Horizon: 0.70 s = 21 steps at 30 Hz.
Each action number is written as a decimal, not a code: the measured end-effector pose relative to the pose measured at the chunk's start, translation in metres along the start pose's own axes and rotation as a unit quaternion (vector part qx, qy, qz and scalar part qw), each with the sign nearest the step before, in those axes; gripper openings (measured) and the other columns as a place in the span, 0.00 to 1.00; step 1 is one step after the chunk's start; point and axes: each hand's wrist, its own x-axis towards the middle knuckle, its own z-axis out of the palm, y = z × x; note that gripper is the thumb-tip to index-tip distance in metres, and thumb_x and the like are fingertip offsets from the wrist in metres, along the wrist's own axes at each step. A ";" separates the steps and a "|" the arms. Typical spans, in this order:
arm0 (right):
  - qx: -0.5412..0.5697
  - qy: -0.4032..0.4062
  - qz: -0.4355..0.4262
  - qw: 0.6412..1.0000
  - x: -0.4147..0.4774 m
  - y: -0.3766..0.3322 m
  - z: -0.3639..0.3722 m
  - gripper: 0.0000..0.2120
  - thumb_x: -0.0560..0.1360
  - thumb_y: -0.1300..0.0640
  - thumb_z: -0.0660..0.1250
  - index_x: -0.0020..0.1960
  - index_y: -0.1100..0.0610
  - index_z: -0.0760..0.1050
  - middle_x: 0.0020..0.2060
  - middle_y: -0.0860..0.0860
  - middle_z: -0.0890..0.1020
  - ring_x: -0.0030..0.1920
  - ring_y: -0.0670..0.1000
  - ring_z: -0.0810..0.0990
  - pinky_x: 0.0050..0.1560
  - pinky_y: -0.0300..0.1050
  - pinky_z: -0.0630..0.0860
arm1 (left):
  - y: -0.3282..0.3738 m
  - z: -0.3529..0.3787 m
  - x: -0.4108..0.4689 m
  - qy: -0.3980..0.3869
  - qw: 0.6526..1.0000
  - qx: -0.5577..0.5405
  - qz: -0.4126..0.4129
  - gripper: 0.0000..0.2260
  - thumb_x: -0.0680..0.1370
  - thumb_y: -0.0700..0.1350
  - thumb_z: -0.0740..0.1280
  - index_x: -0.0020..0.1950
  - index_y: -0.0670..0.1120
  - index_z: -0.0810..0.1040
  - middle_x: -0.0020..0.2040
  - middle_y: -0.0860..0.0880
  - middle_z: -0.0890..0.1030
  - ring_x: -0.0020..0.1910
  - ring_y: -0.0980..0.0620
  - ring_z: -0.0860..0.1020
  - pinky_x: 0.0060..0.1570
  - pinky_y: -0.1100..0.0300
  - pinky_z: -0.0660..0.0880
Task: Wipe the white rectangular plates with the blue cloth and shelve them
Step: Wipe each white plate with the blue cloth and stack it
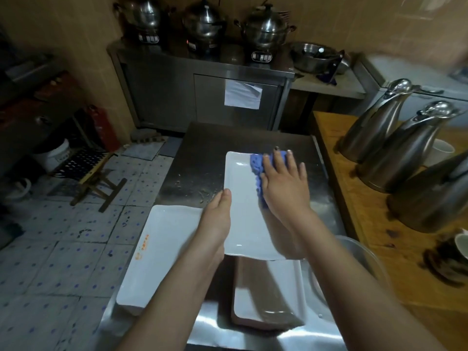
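A white rectangular plate [243,198] lies lengthwise on the steel counter [202,158]. My right hand [283,181] presses the blue cloth [257,164] flat onto the plate's far right part. My left hand [217,219] grips the plate's left edge, thumb on the rim. A second white plate [157,257] with an orange mark sits at the counter's left edge, overhanging it. A third white plate [268,295] lies near me, under the first plate's near end.
Three steel jugs [405,158] stand on the wooden table [359,198] at the right. A metal bowl [364,259] sits by my right forearm. A steel cabinet [202,92] with lidded pots stands beyond. A folding stool [96,173] stands on the tiled floor at left.
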 end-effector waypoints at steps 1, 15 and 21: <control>0.004 -0.003 0.023 1.000 -0.007 0.003 0.002 0.24 0.82 0.48 0.41 0.77 0.49 0.47 0.77 0.50 0.45 0.76 0.54 0.38 0.72 0.53 0.34 | 0.001 -0.002 0.000 0.005 1.000 0.003 0.002 0.09 0.81 0.54 0.55 0.48 0.55 0.74 0.40 0.55 0.81 0.39 0.54 0.81 0.31 0.62 0.78; -0.014 0.007 -0.040 0.999 -0.002 -0.010 -0.007 0.24 0.82 0.46 0.41 0.77 0.49 0.47 0.77 0.49 0.45 0.76 0.54 0.38 0.72 0.55 0.35 | 0.003 -0.002 -0.002 0.006 1.000 0.016 0.014 0.10 0.81 0.54 0.55 0.52 0.54 0.75 0.41 0.55 0.81 0.37 0.56 0.81 0.29 0.65 0.76; 0.066 -0.005 0.041 0.997 -0.038 -0.020 0.002 0.26 0.82 0.48 0.40 0.78 0.55 0.43 0.77 0.53 0.42 0.76 0.55 0.36 0.73 0.52 0.36 | 0.001 0.000 -0.003 0.033 0.999 0.009 0.036 0.12 0.81 0.53 0.55 0.54 0.53 0.77 0.48 0.52 0.83 0.46 0.52 0.82 0.44 0.56 0.80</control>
